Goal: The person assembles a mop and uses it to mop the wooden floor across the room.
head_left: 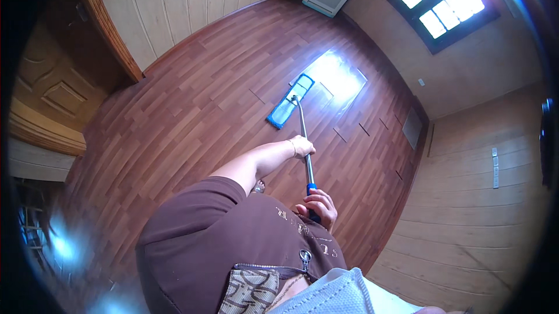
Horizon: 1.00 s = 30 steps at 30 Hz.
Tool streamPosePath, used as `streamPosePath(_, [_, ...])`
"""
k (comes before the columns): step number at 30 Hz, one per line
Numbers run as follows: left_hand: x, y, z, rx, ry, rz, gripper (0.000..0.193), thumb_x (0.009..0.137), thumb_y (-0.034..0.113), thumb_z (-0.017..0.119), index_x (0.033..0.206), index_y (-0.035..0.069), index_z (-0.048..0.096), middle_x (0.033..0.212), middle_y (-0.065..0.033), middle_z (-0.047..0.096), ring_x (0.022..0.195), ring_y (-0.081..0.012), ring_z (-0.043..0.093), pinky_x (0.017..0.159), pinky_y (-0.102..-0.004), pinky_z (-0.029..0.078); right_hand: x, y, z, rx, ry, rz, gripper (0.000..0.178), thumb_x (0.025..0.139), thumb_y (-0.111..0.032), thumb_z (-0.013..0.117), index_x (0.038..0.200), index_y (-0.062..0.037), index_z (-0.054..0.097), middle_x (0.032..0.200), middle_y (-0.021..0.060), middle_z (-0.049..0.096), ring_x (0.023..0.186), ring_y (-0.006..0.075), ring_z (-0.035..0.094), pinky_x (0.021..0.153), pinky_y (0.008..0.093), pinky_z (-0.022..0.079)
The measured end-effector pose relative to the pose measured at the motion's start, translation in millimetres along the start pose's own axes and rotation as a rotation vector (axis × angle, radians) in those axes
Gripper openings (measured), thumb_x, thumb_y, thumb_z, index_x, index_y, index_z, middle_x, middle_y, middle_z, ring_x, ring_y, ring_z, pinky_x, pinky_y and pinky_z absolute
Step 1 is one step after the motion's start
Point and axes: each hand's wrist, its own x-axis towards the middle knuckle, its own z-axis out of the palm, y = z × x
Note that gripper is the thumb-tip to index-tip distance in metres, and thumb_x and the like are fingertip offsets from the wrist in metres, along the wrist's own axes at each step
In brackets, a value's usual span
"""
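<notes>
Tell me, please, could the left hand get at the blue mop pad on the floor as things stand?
Probably not: the left hand grips the mop handle midway, and the mop pad lies well beyond it on the wooden floor.

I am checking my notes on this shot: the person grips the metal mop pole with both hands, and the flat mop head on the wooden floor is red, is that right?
Not quite: the head view shows the flat mop head is blue, not red. The rest holds: the left hand and right hand both grip the metal pole, and the head lies on the wooden floor.
</notes>
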Motion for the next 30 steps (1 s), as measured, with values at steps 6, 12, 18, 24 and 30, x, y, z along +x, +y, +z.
streamPosePath(6, [-21.8,-14.9,-0.2,-0.120,0.070,0.001,0.026,0.070,0.023,0.073,0.094,0.018,0.064,0.094,-0.0060,0.066,0.093,-0.0290,0.064,0.076,-0.0425,0.051,36.1,12.8,4.1,0.006,-0.203,-0.179,0.032,0.067,-0.034,0.081,0.077,-0.0095,0.063,0.080,0.0055,0.065,0.089,0.0256,0.066,0.084,0.0414,0.050])
streamPosePath(12, [-140.8,29.8,-70.7,-0.943,0.529,0.009,0.045,0.077,0.011,0.062,0.121,0.003,0.054,0.122,-0.0163,0.056,0.123,-0.0255,0.048,0.103,-0.0374,0.038,62.7,11.6,20.3,0.117,-0.242,-0.187,0.030,0.069,-0.028,0.080,0.078,-0.0087,0.059,0.082,0.0076,0.064,0.091,0.0261,0.064,0.089,0.0416,0.046])
streamPosePath(18, [-278.5,110.1,-173.2,-0.942,0.632,0.362,0.046,0.083,0.026,0.069,0.122,0.005,0.055,0.125,-0.0131,0.055,0.123,-0.0235,0.048,0.103,-0.0381,0.037,80.8,30.5,84.2,0.184,-0.100,-0.068,0.031,0.065,-0.025,0.076,0.082,-0.0062,0.058,0.083,0.0112,0.061,0.083,0.0332,0.060,0.079,0.0414,0.046])
streamPosePath(24, [-292.3,96.5,-136.2,-0.851,0.892,0.108,0.018,0.080,0.011,0.074,0.091,0.003,0.062,0.095,-0.0078,0.064,0.097,-0.0194,0.060,0.086,-0.0310,0.046,90.0,23.8,163.0,0.335,-0.150,-0.090,0.041,0.055,-0.025,0.073,0.090,-0.0065,0.061,0.091,0.0121,0.060,0.092,0.0331,0.056,0.084,0.0417,0.043])
streamPosePath(30, [-292.7,71.8,-135.5,-0.706,0.950,0.132,0.004,0.083,0.002,0.065,0.084,0.002,0.061,0.086,-0.0064,0.064,0.084,-0.0174,0.059,0.079,-0.0311,0.047,99.8,52.9,192.4,0.324,-0.082,-0.062,0.031,0.062,-0.019,0.077,0.086,-0.0086,0.060,0.085,0.0103,0.062,0.088,0.0323,0.059,0.080,0.0417,0.045])
